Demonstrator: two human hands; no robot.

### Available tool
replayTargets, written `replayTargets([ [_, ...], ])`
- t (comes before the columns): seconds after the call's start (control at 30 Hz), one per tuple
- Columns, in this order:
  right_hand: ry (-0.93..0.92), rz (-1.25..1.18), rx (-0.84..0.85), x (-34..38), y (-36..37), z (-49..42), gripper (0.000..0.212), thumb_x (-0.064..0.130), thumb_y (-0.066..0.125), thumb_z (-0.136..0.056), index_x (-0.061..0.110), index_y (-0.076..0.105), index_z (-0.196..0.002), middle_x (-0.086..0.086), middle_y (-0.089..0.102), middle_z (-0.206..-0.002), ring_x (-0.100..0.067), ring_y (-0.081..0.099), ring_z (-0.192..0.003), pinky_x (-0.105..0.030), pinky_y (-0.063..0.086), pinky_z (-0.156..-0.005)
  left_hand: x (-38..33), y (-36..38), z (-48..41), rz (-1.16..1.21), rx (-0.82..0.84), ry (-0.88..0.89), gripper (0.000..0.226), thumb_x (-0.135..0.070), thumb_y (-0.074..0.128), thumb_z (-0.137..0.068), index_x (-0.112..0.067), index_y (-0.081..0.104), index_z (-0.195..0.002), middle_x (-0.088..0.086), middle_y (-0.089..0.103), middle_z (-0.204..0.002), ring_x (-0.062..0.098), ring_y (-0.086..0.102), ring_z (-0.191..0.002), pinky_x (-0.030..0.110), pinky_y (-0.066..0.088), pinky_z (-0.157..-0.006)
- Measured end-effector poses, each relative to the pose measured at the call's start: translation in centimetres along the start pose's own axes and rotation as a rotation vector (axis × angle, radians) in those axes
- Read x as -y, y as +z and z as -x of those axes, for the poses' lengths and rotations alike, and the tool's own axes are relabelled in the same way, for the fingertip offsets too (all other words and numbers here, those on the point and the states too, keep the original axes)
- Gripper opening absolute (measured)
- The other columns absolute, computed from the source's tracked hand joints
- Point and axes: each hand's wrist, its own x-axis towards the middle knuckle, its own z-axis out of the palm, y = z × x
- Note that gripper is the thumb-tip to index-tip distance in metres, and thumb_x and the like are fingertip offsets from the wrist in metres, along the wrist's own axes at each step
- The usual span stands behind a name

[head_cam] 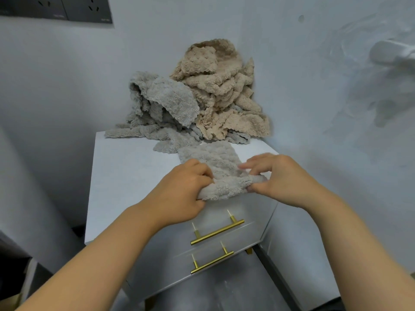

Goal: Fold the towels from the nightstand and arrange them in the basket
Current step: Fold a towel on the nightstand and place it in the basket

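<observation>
We hold a small grey towel (213, 163) at the front edge of the nightstand (125, 176). Its far part lies flat on the white surface and its near edge is bunched up between our hands. Our left hand (184, 187) grips the towel's left end with curled fingers. Our right hand (283, 176) pinches the right end between thumb and fingers, the fingertips reaching over the cloth.

Just behind this towel, at the back corner against the wall, the unfolded towels sit in a heap: the grey towels (161, 102) on the left and the beige towels (222, 86) on the right, piled higher. Below our hands the nightstand front shows two drawers, each with a brass handle (216, 232). Dark wall sockets (56, 7) are at the upper left.
</observation>
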Motion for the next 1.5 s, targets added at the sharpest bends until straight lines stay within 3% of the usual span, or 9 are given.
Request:
replayTargets([
  [0.1, 0.093, -0.051, 0.164, -0.3, -0.2, 0.2, 0.014, 0.022, 0.078, -0.075, 0.023, 0.077, -0.089, 0.014, 0.071, -0.097, 0.001, 0.059, -0.094, -0.020, 0.041, -0.089, 0.1, -0.6, 0.4, 0.113, 0.074, -0.079, 0.032, -0.023, 0.048, -0.068, -0.018, 0.072, -0.089, -0.003, 0.067, -0.086, 0.014, 0.055, -0.088, 0.031, 0.046, -0.074],
  [0.47, 0.193, -0.270, -0.151, -0.8, 2.0, -2.4, 0.017, 0.034, 0.063, -0.089, 0.018, 0.065, -0.084, 0.002, 0.046, -0.051, -0.007, 0.036, -0.045, -0.020, 0.028, -0.048, 1.2, -0.2, -0.4, 0.485, -0.196, -0.581, 0.018, -0.038, 0.061, -0.089, -0.022, 0.068, -0.082, -0.011, 0.043, -0.044, -0.001, 0.043, -0.048, 0.015, 0.030, -0.050],
  [0.57, 0.270, -0.279, -0.250, -0.9, 3.2, -3.6, 0.022, 0.038, 0.062, -0.089, 0.018, 0.064, -0.083, -0.001, 0.057, -0.067, -0.013, 0.048, -0.061, -0.022, 0.032, -0.053, 0.6, 0.6, -0.6, 0.312, -0.299, -0.650, 0.033, -0.039, 0.061, -0.089, -0.024, 0.064, -0.118, -0.013, 0.060, -0.074, 0.009, 0.057, -0.075, 0.020, 0.040, -0.065],
  [0.7, 0.338, -0.201, -0.352, -1.1, 4.7, -4.9, 0.031, 0.042, 0.059, -0.090, 0.013, 0.065, -0.084, 0.000, 0.062, -0.083, -0.017, 0.054, -0.081, -0.026, 0.033, -0.061, 0.3, 1.1, -0.9, -0.110, -0.430, -0.193, 0.032, -0.022, 0.057, -0.089, -0.007, 0.064, -0.116, 0.008, 0.066, -0.108, 0.028, 0.058, -0.098, 0.038, 0.050, -0.082],
  [0.87, 0.182, -0.116, -0.527, -0.6, 4.2, -4.0, 0.027, 0.038, 0.056, -0.092, 0.018, 0.061, -0.109, 0.005, 0.061, -0.090, -0.014, 0.056, -0.086, -0.028, 0.039, -0.071, 0.1, 2.1, -0.8, -0.156, -0.069, -0.109, 0.060, -0.046, 0.031, -0.091, -0.007, 0.058, -0.128, 0.009, 0.060, -0.130, 0.027, 0.054, -0.122, 0.041, 0.040, -0.103],
  [1.0, -0.074, 0.096, -0.134, 0.0, 2.9, -2.4, 0.058, 0.047, 0.067, -0.081, 0.027, 0.052, -0.134, 0.000, 0.048, -0.137, -0.014, 0.038, -0.130, -0.026, 0.028, -0.103, 0.8, 2.2, -0.7, -0.090, 0.082, -0.207, 0.075, -0.063, 0.019, -0.089, -0.021, 0.022, -0.151, -0.002, 0.022, -0.157, 0.016, 0.016, -0.145, 0.033, 0.009, -0.117],
  [1.13, -0.059, 0.321, 0.164, -0.6, 4.0, -1.9, 0.091, 0.041, 0.079, -0.071, 0.030, 0.030, -0.147, 0.008, 0.030, -0.154, -0.010, 0.018, -0.144, -0.033, 0.006, -0.116, 0.5, 1.8, -1.1, 0.024, 0.082, -0.257, 0.073, -0.056, 0.051, -0.088, -0.024, 0.026, -0.149, -0.004, 0.029, -0.154, 0.013, 0.025, -0.141, 0.029, 0.019, -0.115],
  [1.37, -0.060, 0.311, 0.062, 0.1, 2.9, -1.8, 0.054, 0.012, 0.069, -0.081, 0.031, 0.057, -0.129, 0.005, 0.061, -0.125, -0.017, 0.053, -0.116, -0.025, 0.039, -0.089, 0.1, 0.2, -1.4, -0.008, 0.171, -0.303, 0.072, -0.047, 0.072, -0.074, -0.029, 0.041, -0.136, -0.001, 0.057, -0.126, 0.021, 0.053, -0.112, 0.033, 0.046, -0.091],
  [1.5, 0.067, -0.071, 0.075, -0.3, 1.5, -1.6, 0.034, 0.009, 0.076, -0.075, 0.030, 0.060, -0.097, 0.011, 0.066, -0.106, -0.008, 0.060, -0.093, -0.022, 0.044, -0.079, 0.3, -1.0, -1.3, 0.064, 0.194, -0.337, 0.036, -0.031, 0.065, -0.081, -0.025, 0.045, -0.111, -0.001, 0.060, -0.098, 0.019, 0.053, -0.085, 0.028, 0.041, -0.065],
])
